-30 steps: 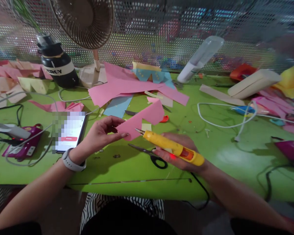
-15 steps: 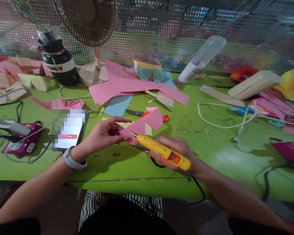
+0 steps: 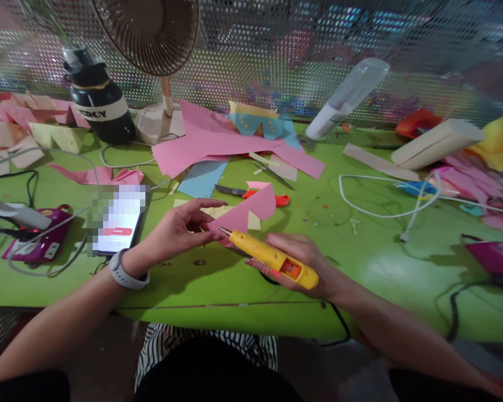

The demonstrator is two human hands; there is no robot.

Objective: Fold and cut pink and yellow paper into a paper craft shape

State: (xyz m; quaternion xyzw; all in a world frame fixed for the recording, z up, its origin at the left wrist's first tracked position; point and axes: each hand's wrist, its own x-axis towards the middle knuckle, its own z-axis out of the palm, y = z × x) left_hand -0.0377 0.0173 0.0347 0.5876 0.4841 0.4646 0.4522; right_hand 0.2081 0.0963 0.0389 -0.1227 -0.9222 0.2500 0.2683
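Observation:
My left hand (image 3: 188,226), with a pale watch at the wrist, pinches the left end of a cut pink paper piece (image 3: 254,209) between thumb and fingers. My right hand (image 3: 295,257) is wrapped around a yellow hot glue gun (image 3: 272,255). Its metal nozzle points left and lies over the pink paper close to my left fingertips; whether it touches the paper I cannot tell. Just behind the paper lies a red-handled cutter knife (image 3: 251,194) with a dark blade. A small pale yellow scrap (image 3: 254,220) shows beside the paper.
A lit phone (image 3: 119,223) and a purple power strip (image 3: 42,237) with cables lie left. Pink sheets (image 3: 209,137), scissors (image 3: 276,174), a fan (image 3: 151,33), a black bottle (image 3: 100,103) and a clear bottle (image 3: 347,97) stand or lie behind. A white cable (image 3: 360,209) loops at right.
My right hand has shifted the glue gun slightly left, its nozzle moving further over the pink paper toward my left fingers. My left hand keeps its hold, nearly still.

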